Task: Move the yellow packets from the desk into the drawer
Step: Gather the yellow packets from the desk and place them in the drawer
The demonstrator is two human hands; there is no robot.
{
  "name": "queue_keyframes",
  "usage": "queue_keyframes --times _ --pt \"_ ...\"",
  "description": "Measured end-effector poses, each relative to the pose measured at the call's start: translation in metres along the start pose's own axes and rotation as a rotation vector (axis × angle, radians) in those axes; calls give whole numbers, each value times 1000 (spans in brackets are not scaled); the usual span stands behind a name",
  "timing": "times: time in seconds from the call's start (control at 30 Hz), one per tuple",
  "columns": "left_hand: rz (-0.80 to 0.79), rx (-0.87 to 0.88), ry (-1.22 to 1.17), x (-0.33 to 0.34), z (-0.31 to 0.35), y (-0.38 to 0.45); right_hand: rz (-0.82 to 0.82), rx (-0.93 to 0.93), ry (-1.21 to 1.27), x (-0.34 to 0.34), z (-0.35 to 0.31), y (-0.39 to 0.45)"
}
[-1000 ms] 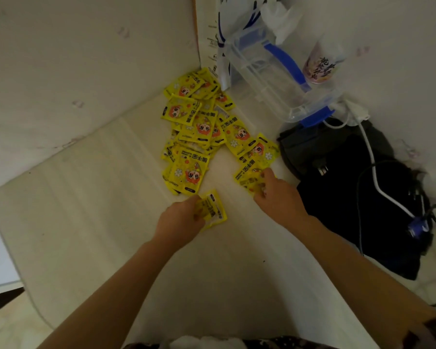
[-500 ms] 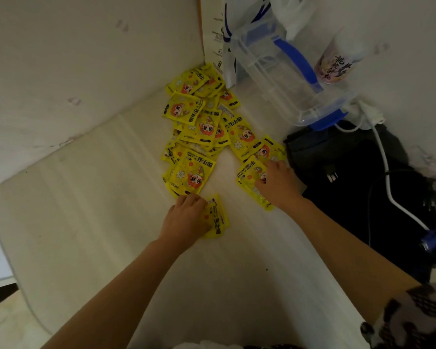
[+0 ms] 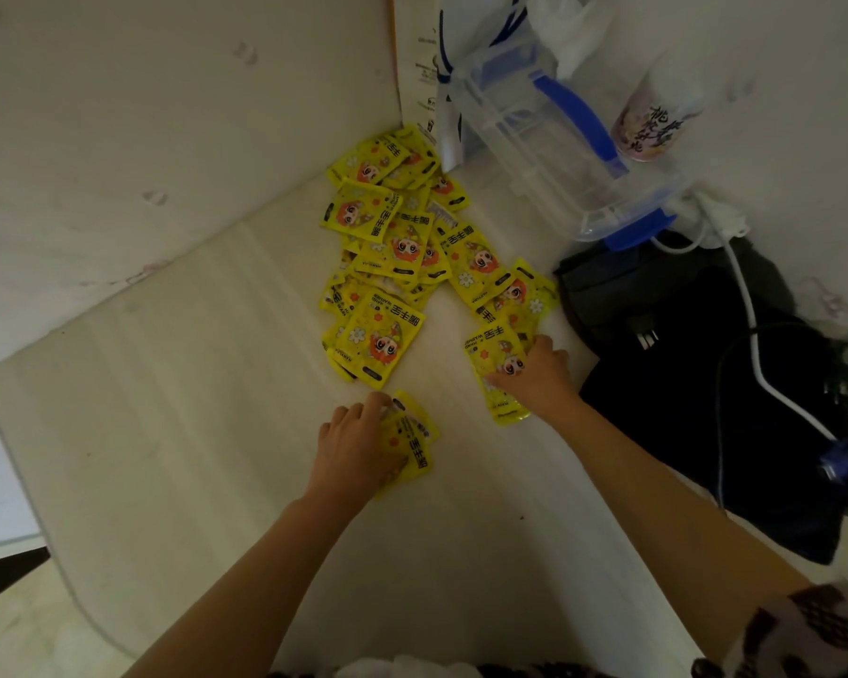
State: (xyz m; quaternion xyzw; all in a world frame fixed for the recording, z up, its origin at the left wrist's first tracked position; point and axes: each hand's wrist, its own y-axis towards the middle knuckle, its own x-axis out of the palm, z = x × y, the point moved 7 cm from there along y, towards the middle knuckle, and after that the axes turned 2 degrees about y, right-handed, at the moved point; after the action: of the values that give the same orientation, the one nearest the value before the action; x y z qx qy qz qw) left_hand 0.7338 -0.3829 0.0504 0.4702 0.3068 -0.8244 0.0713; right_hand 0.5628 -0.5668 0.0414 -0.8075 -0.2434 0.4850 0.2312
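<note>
Several yellow packets point(image 3: 388, 247) with a cartoon face lie in a loose pile in the desk's far corner. My left hand point(image 3: 358, 442) lies on the desk below the pile, its fingers curled round a small stack of yellow packets point(image 3: 417, 447). To the right, my right hand point(image 3: 534, 374) covers the lower half of another yellow packet point(image 3: 493, 349) at the pile's right edge, with thumb and fingers closed on it. No drawer is in view.
The pale desk point(image 3: 192, 408) is walled at the back and left. A clear plastic box with blue clips point(image 3: 559, 154) and a bottle point(image 3: 657, 119) stand at the back right. A black bag point(image 3: 696, 393) with white cable point(image 3: 755, 345) fills the right side.
My right hand reached further up into the pile's right edge and now grips a packet there. My left hand lowered its stack onto the desk and stayed close to the same spot.
</note>
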Motion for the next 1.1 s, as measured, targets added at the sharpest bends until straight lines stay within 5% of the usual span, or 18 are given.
queue_keyframes --times 0.33,0.67,1.1 --pt "72 -108 -151 -20 -15 -1 -1 -123 116 7 -4 -17" --pt "186 -144 -418 -70 -10 54 91 153 650 -25 1 16" --pt "181 -207 -203 -65 -10 92 131 326 862 -30 -12 41"
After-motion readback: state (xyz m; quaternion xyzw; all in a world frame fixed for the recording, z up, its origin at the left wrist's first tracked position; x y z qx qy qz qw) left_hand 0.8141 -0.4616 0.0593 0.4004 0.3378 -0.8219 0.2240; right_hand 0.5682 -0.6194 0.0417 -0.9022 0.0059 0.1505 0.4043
